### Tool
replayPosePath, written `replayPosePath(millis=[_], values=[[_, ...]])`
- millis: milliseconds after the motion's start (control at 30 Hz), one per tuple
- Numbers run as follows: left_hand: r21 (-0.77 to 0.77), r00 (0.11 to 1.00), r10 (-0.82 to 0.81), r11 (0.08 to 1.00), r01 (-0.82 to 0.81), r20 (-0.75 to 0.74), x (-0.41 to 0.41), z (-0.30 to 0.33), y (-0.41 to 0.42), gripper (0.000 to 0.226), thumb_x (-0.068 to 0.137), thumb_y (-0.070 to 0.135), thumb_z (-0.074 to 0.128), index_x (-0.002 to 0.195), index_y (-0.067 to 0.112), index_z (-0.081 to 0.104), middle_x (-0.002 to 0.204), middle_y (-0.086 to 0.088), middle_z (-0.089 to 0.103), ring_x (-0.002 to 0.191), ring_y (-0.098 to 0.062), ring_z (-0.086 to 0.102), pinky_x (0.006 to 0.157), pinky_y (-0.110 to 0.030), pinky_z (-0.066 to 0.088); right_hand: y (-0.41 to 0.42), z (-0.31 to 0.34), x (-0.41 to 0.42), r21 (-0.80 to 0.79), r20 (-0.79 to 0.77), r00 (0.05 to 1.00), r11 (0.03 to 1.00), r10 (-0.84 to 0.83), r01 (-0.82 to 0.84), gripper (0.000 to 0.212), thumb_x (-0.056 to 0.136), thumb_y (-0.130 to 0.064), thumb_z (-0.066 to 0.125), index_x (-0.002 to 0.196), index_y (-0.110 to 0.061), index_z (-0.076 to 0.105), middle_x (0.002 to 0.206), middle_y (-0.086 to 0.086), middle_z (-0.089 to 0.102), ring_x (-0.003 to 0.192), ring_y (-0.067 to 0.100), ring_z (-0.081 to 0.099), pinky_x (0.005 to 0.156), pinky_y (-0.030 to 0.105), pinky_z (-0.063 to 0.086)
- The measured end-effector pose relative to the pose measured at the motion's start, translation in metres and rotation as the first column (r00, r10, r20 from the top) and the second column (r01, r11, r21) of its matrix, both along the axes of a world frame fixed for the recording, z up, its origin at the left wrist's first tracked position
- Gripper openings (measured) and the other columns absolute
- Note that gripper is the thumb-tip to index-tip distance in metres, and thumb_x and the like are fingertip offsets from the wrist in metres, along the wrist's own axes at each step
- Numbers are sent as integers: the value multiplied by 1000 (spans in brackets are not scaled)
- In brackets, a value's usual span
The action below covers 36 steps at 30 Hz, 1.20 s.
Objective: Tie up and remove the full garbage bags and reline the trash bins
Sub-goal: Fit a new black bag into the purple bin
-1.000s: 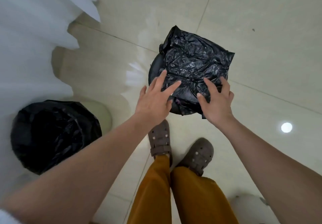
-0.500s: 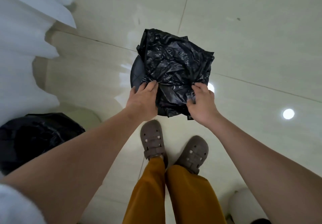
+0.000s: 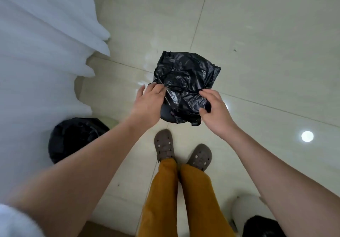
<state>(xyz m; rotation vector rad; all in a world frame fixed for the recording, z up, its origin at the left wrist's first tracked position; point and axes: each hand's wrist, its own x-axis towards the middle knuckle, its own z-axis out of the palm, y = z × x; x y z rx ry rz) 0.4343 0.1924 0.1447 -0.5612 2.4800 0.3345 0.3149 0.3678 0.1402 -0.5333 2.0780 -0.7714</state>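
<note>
Crinkled black plastic, thin and glossy, made up the garbage bag (image 3: 185,82) that hung bunched over a dark round trash bin (image 3: 165,114), of which only a smooth curved edge showed beneath the film. It stood on the pale polished tile floor (image 3: 257,61), close to where two grout lines crossed, just ahead of the person's brown perforated clogs (image 3: 164,144) and mustard trousers (image 3: 184,200).

The left hand (image 3: 150,98) pinched the bag's left edge, fingers curled into the plastic. The right hand (image 3: 214,109) held the near right edge, thumb and fingertips closed on a fold; both grips were narrow and full of film.

A second bin lined in black (image 3: 77,137) sat by the floor's left side, against soft white pleated curtain fabric (image 3: 36,52). A pale rounded bin (image 3: 244,211) with another dark shape beside it occupied the lower right corner. A round ceiling-light reflection (image 3: 307,136) shone on the tiles.

Compared with half a second before, the hands had spread further apart, the bag had drawn into a more rounded, puffed shape, and the view had tipped so that more floor showed beyond the bin.
</note>
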Motion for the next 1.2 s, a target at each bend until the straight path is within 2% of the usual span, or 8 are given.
replayPosePath(millis=[100,200,333,533,600,967,1067,1200], values=[[5,995,17,1000,-16,-94,-3,53,4,57,82,11,64,137,11,46,138,-1,41,131,-20,36,116,-35,12,10,48,-1,-60,6,998,996,-63,63,48,91,4,54,138,-9,50,140,-3,41,123,2,37,94,-9,14],[118,989,61,992,-45,-136,-9,104,8,41,87,12,66,127,7,57,127,-5,49,113,-22,51,101,-26,34,21,94,-1,-105,18,994,988,-108,110,48,92,4,54,137,-11,50,135,-9,40,122,-2,37,93,-10,16],[218,983,60,976,-20,-175,-13,162,24,42,93,13,60,134,7,53,131,-6,49,112,-24,56,97,-26,40,43,152,-2,-117,33,989,982,-145,148,51,92,2,54,139,-17,49,139,-12,39,125,-4,36,94,-8,19],[379,944,79,924,51,-320,-17,242,59,65,88,31,69,143,8,42,140,0,41,117,-17,50,97,-19,35,86,244,2,-169,-48,961,950,-272,261,57,90,0,63,142,-15,45,145,-6,36,131,0,34,116,22,26],[417,933,84,906,75,-351,-17,271,72,73,87,33,70,146,8,37,145,1,36,123,-14,45,102,-21,33,98,274,9,-212,-38,934,916,-355,340,59,89,0,64,142,-16,45,144,-9,37,136,5,35,115,21,27],[473,849,-5,829,299,-528,-25,409,112,39,98,0,45,136,5,53,134,-1,52,121,-15,49,92,5,22,172,413,45,-345,-153,762,756,-630,556,53,86,11,60,131,-16,58,132,-9,51,128,12,49,114,38,36],[487,813,-10,796,360,-583,-39,442,128,36,97,3,50,133,5,56,129,-1,55,117,-13,51,94,1,28,196,444,53,-385,-140,682,674,-717,630,54,86,11,60,131,-19,59,130,-6,58,121,15,56,110,35,41],[485,765,-27,759,435,-643,-60,478,149,34,96,7,55,130,8,59,122,3,56,108,-11,55,88,-5,38,226,472,61,-462,-96,569,543,-817,701,50,85,11,63,116,-28,65,117,-8,67,106,9,64,85,10,47]])
